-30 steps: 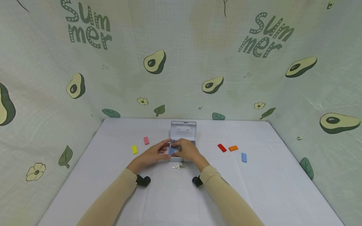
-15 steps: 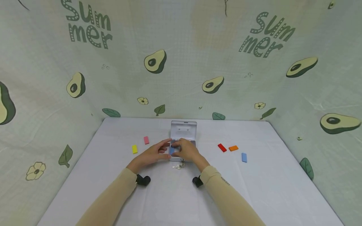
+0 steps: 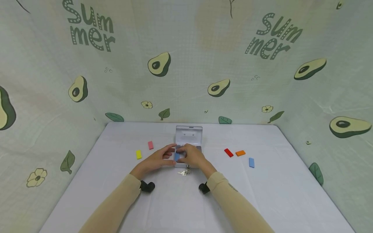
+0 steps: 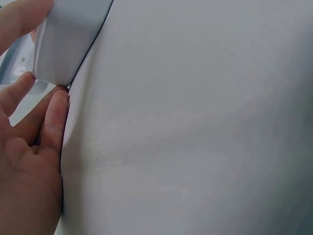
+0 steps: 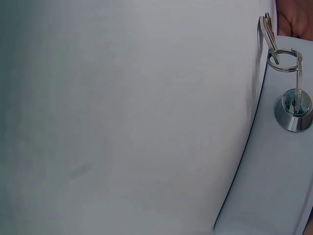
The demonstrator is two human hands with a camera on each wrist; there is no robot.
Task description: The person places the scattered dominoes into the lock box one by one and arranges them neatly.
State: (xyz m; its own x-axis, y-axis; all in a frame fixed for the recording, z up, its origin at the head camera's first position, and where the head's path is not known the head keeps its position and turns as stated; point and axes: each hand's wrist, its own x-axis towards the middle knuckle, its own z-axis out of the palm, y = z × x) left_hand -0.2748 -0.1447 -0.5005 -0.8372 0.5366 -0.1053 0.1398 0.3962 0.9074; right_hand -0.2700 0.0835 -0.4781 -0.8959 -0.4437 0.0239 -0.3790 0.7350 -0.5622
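Observation:
A small pale metal cash box (image 3: 189, 135) stands with its lid raised. My left hand (image 3: 156, 159) holds its left end, thumb at the near corner and fingers at the far one. In the left wrist view, fingertips touch the box wall (image 4: 73, 41). My right hand (image 3: 194, 156) reaches into the box from above. Its curled thumb and fingers pinch at a blue block (image 3: 177, 156) in the left part; the grip is partly hidden. A key sits in the front lock (image 5: 293, 111), with more keys (image 5: 267, 36) hanging from its ring (image 5: 283, 67).
On the white tabletop (image 3: 180, 207), a yellow block (image 3: 138, 154) and a pink block (image 3: 150, 145) lie left of the box. To its right are a red block (image 3: 228, 152), an orange block (image 3: 240, 153) and a second blue block (image 3: 251, 162). Printed cloth hangs behind.

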